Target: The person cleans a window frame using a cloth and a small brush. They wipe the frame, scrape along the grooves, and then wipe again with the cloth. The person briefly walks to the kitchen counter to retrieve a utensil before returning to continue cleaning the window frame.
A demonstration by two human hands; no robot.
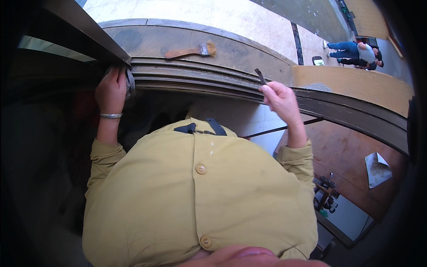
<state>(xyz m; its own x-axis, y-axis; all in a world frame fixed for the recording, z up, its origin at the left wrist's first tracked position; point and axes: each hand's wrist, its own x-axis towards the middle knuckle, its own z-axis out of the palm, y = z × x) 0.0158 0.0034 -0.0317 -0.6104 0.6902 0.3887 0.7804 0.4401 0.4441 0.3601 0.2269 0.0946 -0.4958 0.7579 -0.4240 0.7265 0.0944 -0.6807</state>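
My left hand (111,90) pinches a grey, fuzzy rag (130,83) against the left end of a sliding-window track (200,76), at the foot of the upright sash frame (100,36). Part of the rag is hidden by the fingers. Above the track's right half, my right hand (282,100) grips a short, dark, flat strip-like tool (260,76) by its lower end, its tip pointing up and away from me. Dirt lies in the grooves of the track. On the dusty sill (240,56) beyond rests a paintbrush (186,52) with a wooden handle and tan bristles.
A pale ledge (186,13) runs outside the sill. Two people (360,55) stand far off at the upper right. Inside, a thin dark rod (283,128) slants below my right hand. Stained paper (378,170) is on the reddish-brown surface at right.
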